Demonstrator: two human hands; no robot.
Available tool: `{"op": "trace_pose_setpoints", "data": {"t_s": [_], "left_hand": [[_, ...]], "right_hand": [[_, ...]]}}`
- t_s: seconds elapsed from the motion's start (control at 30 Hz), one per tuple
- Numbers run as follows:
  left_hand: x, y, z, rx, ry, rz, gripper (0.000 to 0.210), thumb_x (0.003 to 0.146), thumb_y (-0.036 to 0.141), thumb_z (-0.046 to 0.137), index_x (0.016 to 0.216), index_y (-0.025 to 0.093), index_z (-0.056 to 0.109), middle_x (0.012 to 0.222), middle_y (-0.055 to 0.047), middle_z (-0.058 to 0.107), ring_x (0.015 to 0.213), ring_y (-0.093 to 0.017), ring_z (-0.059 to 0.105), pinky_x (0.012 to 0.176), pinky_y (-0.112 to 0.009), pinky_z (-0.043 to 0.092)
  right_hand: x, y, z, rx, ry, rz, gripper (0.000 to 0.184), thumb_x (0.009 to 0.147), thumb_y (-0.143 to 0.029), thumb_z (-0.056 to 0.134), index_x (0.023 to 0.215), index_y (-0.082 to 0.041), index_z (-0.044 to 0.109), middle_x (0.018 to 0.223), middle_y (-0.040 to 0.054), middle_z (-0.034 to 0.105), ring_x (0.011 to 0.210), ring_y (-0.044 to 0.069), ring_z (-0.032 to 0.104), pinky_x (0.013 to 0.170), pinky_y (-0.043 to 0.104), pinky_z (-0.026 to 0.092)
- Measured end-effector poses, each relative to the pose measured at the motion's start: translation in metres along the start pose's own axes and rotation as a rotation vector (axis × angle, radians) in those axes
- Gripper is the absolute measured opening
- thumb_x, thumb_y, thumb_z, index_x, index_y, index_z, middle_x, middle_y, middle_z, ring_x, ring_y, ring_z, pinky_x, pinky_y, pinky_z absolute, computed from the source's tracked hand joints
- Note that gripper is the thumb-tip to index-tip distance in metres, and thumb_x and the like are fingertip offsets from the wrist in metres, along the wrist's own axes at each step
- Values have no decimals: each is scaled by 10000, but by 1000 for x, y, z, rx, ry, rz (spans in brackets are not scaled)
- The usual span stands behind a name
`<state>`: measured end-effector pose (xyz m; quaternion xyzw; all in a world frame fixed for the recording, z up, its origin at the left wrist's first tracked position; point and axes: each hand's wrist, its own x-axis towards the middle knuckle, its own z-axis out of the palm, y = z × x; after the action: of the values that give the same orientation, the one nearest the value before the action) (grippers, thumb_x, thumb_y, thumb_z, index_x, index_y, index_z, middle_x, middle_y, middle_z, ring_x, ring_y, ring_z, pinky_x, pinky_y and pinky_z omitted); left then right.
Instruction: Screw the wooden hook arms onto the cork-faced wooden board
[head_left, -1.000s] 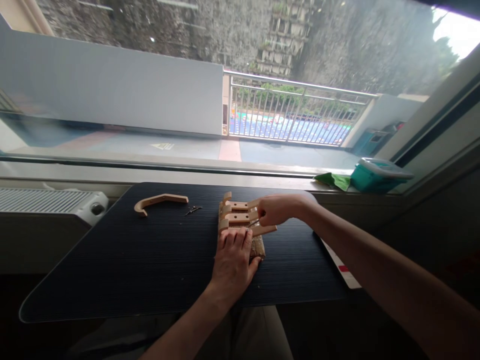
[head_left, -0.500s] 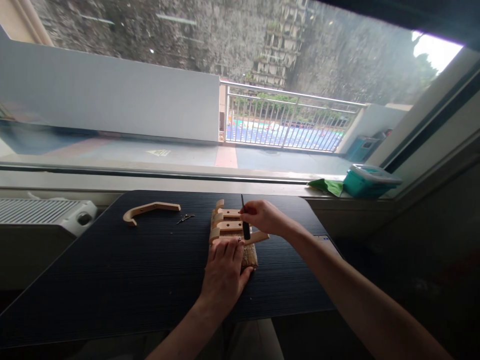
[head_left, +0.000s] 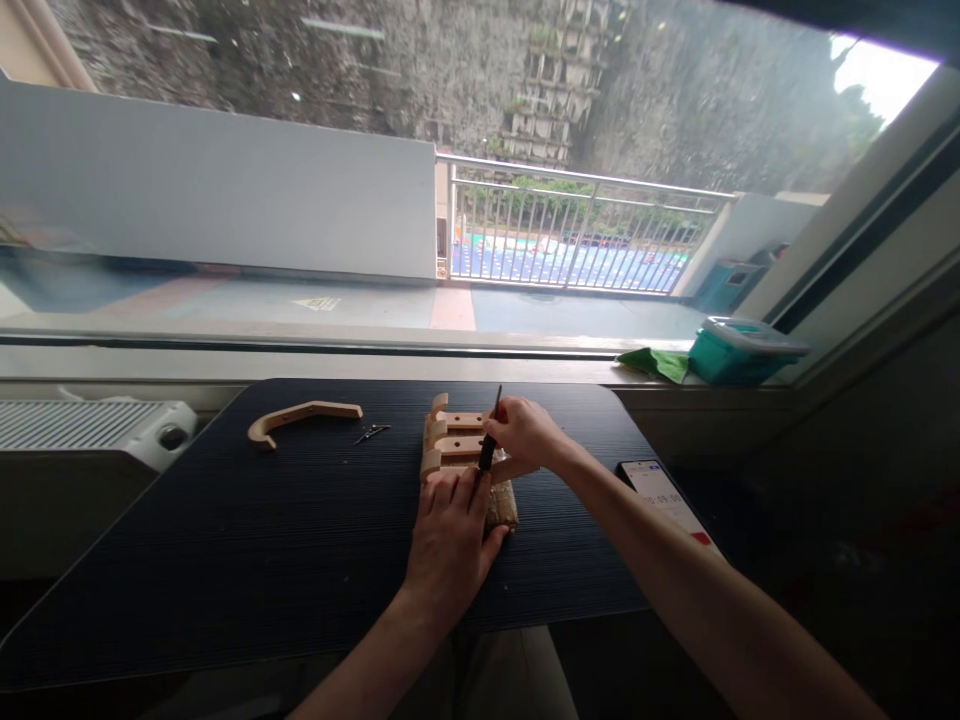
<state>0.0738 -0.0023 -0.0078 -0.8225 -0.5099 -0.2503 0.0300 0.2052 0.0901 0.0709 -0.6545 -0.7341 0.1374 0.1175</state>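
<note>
A tan, rough-surfaced block (head_left: 501, 508) lies on the dark table with several curved, pale wooden hooks with holes (head_left: 459, 446) across it. My left hand (head_left: 448, 525) bears down on its near end, fingers bent over the nearest wooden hook (head_left: 517, 468) and thumb along the block's right edge. Pinched in my right hand (head_left: 529, 432) is a dark screwdriver (head_left: 487, 452), its thick black end low by my left fingertips and its thin shaft pointing up. Whether it touches a screw is hidden by my fingers.
Left on the table (head_left: 285, 560) are a loose wooden hook (head_left: 300, 412) and a few small screws (head_left: 371, 432). A phone (head_left: 664, 495) with a timer lies by my right forearm. On the sill sit a green cloth (head_left: 654, 364) and a teal box (head_left: 742, 352).
The screwdriver's thin end has tipped to the right and its thick end has shifted slightly left. My left hand stays on the block. More of the phone shows.
</note>
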Motion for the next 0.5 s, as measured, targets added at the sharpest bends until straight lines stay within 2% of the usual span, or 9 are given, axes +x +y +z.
{"op": "trace_pose_setpoints", "data": {"t_s": [0.5], "left_hand": [[2,-2,1,6,-40,1,510,753,319,613,1224,160,500,1259,-103,507,1134,-287,417,1018,-476,318]], "right_hand": [[1,4,8,5,3,-15,240,787,-346,452,785,-173,618,831,79,665,687,157,568,567,242,359]]}}
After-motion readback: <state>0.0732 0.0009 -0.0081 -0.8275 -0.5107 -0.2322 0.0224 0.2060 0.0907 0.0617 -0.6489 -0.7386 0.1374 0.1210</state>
